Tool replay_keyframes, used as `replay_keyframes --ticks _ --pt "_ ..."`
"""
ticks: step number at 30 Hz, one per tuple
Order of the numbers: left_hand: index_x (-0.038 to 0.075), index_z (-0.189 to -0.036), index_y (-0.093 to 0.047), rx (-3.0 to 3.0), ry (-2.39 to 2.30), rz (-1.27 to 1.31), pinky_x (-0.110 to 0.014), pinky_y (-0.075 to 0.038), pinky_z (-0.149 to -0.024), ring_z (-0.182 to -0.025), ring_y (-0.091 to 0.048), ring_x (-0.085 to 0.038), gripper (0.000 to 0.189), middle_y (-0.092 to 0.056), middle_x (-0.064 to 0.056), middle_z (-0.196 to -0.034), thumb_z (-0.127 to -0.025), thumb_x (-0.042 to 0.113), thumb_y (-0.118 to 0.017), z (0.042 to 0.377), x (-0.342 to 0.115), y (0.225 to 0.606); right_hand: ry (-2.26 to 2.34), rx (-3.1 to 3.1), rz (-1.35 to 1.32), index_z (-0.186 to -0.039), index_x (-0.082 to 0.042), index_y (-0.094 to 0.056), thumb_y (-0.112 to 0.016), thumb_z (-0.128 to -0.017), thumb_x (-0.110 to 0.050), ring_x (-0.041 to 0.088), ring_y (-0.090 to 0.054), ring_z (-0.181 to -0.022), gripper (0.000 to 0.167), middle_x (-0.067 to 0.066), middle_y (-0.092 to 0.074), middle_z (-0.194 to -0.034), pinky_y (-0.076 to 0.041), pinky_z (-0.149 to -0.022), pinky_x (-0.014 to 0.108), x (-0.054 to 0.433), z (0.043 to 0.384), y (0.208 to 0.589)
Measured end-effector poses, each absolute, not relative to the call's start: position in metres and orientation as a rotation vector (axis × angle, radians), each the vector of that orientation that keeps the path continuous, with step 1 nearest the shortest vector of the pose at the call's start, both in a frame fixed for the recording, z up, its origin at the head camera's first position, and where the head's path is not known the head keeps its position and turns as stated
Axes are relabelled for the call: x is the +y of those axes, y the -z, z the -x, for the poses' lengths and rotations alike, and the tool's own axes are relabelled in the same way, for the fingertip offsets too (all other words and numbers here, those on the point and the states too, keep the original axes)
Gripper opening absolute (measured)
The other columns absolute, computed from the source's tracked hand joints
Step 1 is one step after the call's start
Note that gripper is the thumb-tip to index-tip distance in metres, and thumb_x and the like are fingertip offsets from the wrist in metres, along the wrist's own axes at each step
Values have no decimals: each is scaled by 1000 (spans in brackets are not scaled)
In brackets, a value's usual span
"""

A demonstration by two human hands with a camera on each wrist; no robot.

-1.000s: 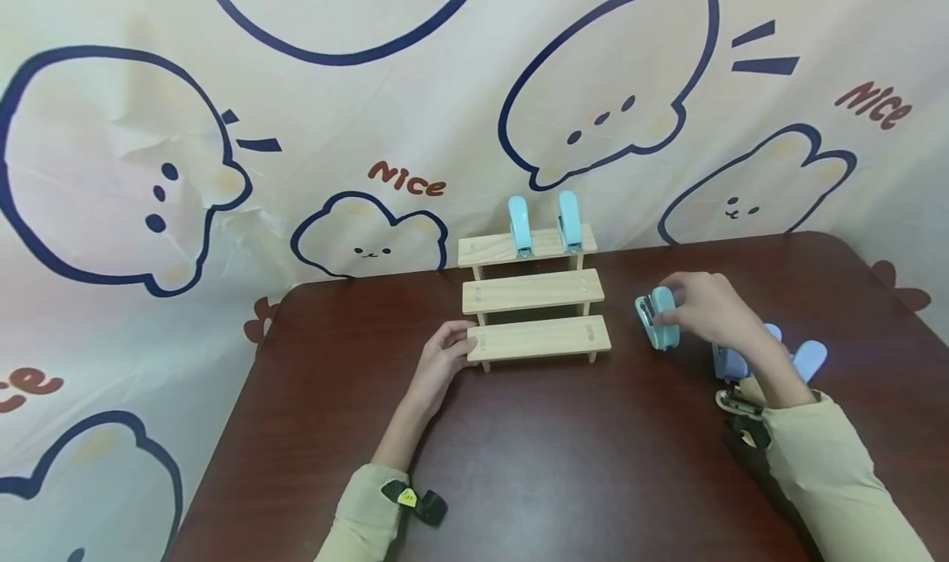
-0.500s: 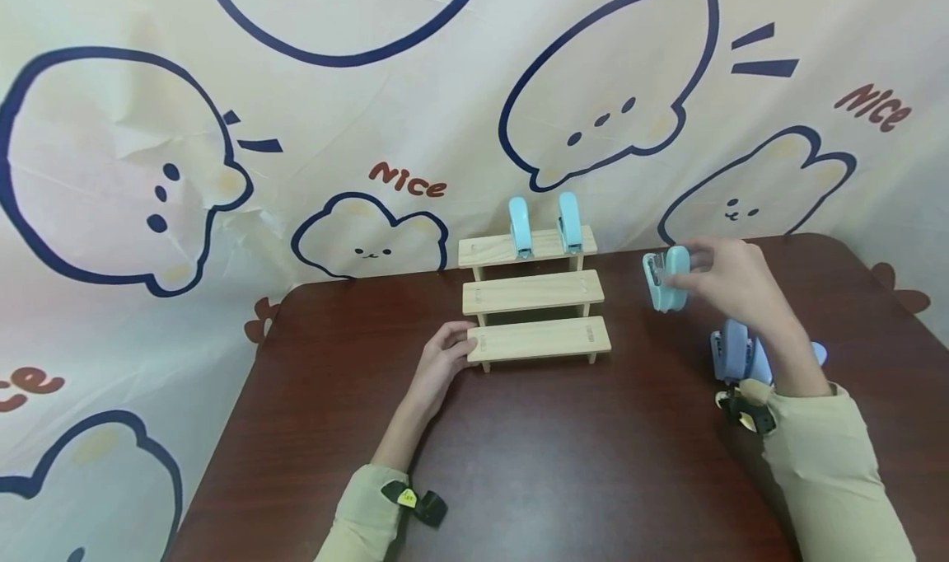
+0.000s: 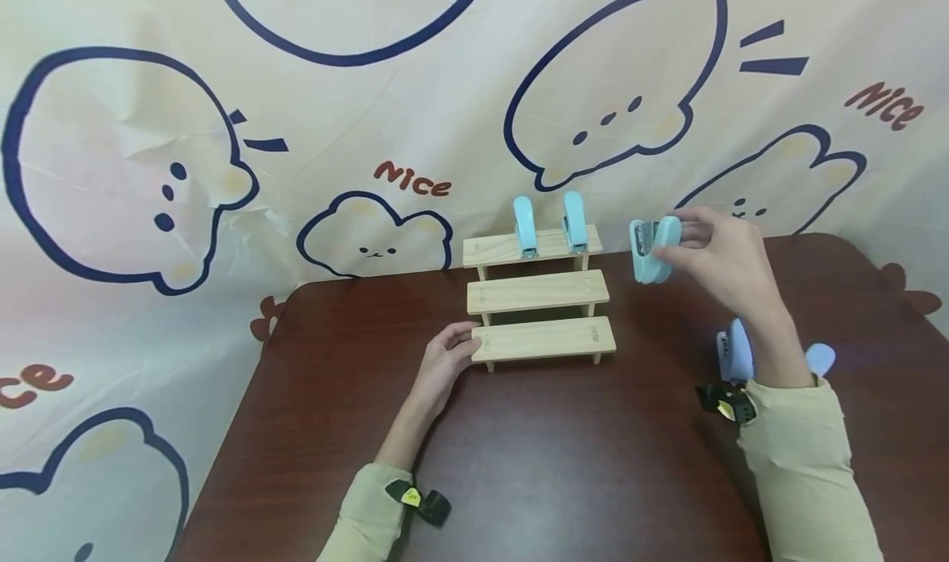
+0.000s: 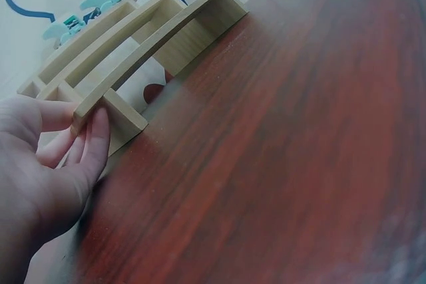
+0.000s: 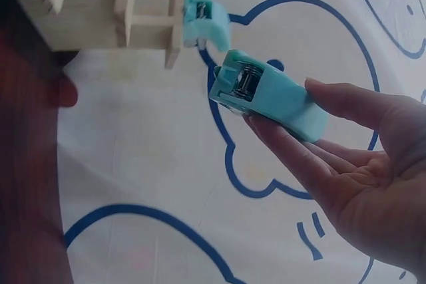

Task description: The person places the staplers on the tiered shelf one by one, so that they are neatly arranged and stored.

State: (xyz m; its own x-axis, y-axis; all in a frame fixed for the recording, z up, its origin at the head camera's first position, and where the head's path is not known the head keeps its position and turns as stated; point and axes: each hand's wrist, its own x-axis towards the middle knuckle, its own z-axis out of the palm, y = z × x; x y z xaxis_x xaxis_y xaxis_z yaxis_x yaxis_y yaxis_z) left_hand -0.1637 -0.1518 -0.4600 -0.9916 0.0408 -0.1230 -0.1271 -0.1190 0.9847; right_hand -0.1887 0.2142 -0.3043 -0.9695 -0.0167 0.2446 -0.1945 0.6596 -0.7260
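Right wrist view: what does the right hand [image 5: 363, 171] have?

A turquoise stapler [image 5: 283, 101], pinched between thumb and fingers and held in the air. Taking the wooden rack [image 3: 541, 292] as the clock's centre in the head view, it hangs between two and three o'clock, apart from the boards.

And the left hand [image 3: 441, 370]?

At eight o'clock, pinching the left end of the lowest board [image 3: 544, 339]. I'd use that hold purely as a brace, with no pulling; the rack looks light enough to skid.

How should the stapler be carried?

Level, I'd say. The grip sits near one end, which should let the other touch down first. A low swing could clip the matching stapler [image 3: 574, 222] at one o'clock or its neighbour [image 3: 525, 227] at twelve, both on the top board [image 3: 497, 250].

What about the surface and the room?

Dark brown, wood-grained table [image 3: 549, 463], shiny at six o'clock, so perhaps slippery. Between three and four lie a violet stapler [image 3: 736, 352] and a lavender piece [image 3: 820, 359], too hidden to identify. Behind hangs a pale cloth [image 3: 334, 117] printed with navy cartoon outlines and "Nice" in brown-red, creased towards ten.
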Motion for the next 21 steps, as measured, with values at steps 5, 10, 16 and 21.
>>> replay_keyframes --ticks 5,10,16,21 --pt "-8 -133 -59 2011 -2281 104 -24 -51 -89 -101 -59 -15 39 -59 -10 -115 -98 6 -66 164 -151 460 -1254 -2628 -154 -142 0 -59 -78 -94 -22 46 -68 -112 57 29 -66 -127 -55 -81 22 203 192 298" --pt "-10 -130 -60 2005 -2308 100 -24 -52 -88 -99 -61 -15 37 -61 -11 -114 -97 3 -66 163 -150 460 -1293 -2611 -158 -145 -3 -58 -77 -94 -26 44 -66 -116 59 27 -66 -129 -56 -89 40 194 195 289" --pt "-10 -129 -60 1983 -2327 109 -23 -53 -79 -94 -61 -15 35 -61 -11 -112 -96 1 -66 163 -150 459 -1291 -2598 -206 -144 -4 -58 -77 -94 -23 43 -67 -115 57 26 -66 -128 -56 -89 43 182 199 276" --pt "-11 -129 -59 1966 -2338 109 -25 -54 -76 -90 -62 -15 35 -61 -12 -113 -96 -1 -65 163 -151 459 -1268 -2603 -228 -145 -4 -58 -76 -95 -23 42 -67 -115 57 26 -66 -130 -55 -90 50 171 202 267"
